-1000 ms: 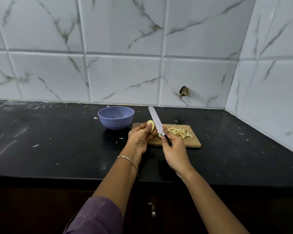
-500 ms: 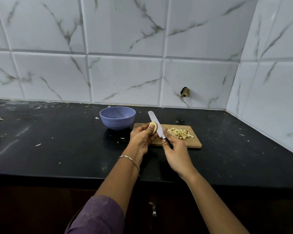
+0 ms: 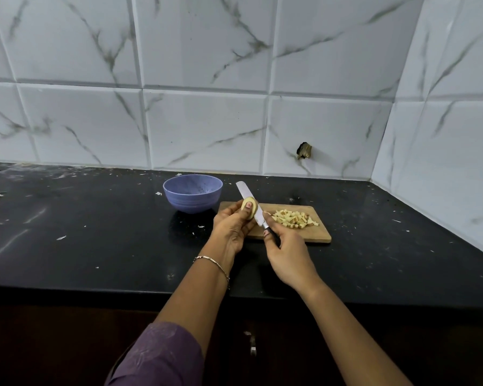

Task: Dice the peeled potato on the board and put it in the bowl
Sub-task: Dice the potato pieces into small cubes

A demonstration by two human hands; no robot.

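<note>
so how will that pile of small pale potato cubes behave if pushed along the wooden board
The pile of small pale potato cubes is loose, so it would probably spread rather than move together. The pieces are blocky, so likely slide, not roll. The flat wooden board has no rim; some may spill off.

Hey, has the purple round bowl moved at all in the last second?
No. The purple round bowl sits where it was, just left of the wooden cutting board on the black counter.
</note>
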